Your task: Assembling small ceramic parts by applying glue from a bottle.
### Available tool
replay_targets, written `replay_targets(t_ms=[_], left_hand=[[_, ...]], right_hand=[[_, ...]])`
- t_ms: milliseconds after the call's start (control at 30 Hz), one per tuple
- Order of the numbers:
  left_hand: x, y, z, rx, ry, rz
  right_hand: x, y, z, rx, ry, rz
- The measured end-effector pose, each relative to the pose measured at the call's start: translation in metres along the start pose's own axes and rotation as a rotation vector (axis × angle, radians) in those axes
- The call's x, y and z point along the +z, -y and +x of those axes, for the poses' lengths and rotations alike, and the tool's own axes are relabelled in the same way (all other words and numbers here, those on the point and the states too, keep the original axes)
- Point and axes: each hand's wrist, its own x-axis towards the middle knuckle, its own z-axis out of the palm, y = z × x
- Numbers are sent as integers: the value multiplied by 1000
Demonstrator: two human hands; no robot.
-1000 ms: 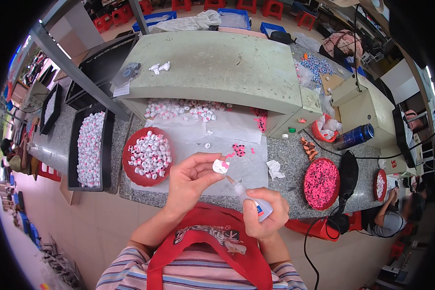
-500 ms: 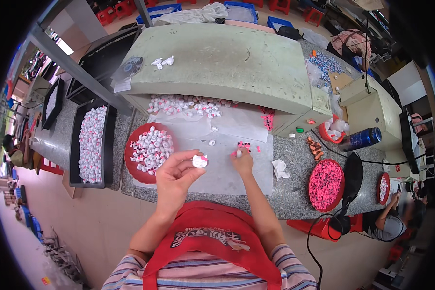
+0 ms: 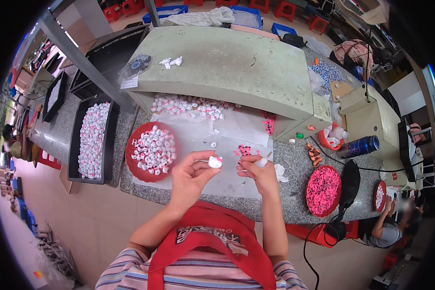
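Note:
Between the thumb and fingers of my left hand [image 3: 189, 175] is a small white cat-head-shaped piece [image 3: 215, 162] with a pink spot at its top. My right hand [image 3: 262, 178] is beside it, a short gap away. A small white bottle [image 3: 261, 162] with a thin tip is tucked in its curled fingers. At those fingertips a tiny dark bit shows, too small to make out. Just beyond lie several tiny pink and black pieces [image 3: 244, 150] on a white paper sheet [image 3: 227, 187]. A loose white piece [image 3: 213, 144] rests nearby on the sheet.
To the left are a red bowl [image 3: 147, 178] and a black tray [image 3: 113, 140], both full of white pieces. A greenish metal hood [image 3: 222, 58] overhangs more of them. On the right stand a red dish [image 3: 322, 191] of pink-black pieces and a blue can [image 3: 360, 146]. Another person [image 3: 386, 229] sits far right.
My right hand has come back from the pink pieces toward my body and up near the left hand. My left hand has shifted slightly right with the white cat-head piece.

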Motion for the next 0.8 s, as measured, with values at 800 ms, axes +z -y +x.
replay_targets(t_ms=[800], left_hand=[[15,1,-13,424,0,167]], right_hand=[[8,14,-65,12,237,323]])
